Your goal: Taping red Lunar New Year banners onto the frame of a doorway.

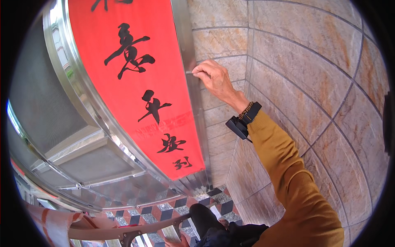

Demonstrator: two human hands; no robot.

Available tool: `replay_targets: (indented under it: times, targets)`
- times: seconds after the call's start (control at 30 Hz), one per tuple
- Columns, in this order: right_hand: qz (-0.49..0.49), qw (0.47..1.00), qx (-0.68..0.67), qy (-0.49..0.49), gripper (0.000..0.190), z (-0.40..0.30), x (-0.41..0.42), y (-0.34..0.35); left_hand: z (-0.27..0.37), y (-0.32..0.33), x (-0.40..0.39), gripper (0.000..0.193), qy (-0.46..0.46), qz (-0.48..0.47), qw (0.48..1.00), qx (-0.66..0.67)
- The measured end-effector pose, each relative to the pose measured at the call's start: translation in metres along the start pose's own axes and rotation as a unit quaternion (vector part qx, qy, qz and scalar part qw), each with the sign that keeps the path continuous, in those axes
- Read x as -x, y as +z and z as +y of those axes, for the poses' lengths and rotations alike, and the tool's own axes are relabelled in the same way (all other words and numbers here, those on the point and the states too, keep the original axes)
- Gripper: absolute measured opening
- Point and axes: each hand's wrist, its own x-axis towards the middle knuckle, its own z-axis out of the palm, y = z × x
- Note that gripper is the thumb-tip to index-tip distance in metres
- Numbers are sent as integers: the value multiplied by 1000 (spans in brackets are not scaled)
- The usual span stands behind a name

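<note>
My right hand (213,77), in a mustard-yellow sleeve with a black strapped device (242,122) at the wrist, pinches a small thin object (189,73) between thumb and fingertips. It touches the metal door frame (185,40), just right of a long red banner (154,71) with black brush characters. Part of a hand, seemingly my left hand (182,241), shows at the bottom edge beside a pale slatted piece (171,233); whether it grips this is unclear.
Stone-tiled walls (299,61) meet in a corner to the right. A metal screen door (55,92) is on the left. Below are a brown curved rail (154,227), a checked cloth (55,216), my dark-clad leg (203,216) and a patterned tile floor (148,210).
</note>
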Motion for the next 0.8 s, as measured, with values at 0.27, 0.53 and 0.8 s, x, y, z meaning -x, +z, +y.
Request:
replay_targets:
  times: [0.27,0.53,0.8]
  targets:
    - [20,997,46,-56,6,6,-2,3,5,-3,-1,82,-3,-6,1000,16]
    - [33,994,58,-87,5,8,-8,2,-6,11,-4,82,-1,-2,1000,-7]
    - [22,992,61,-104,6,7,-5,2,-7,7,0,81,14,1,1000,9]
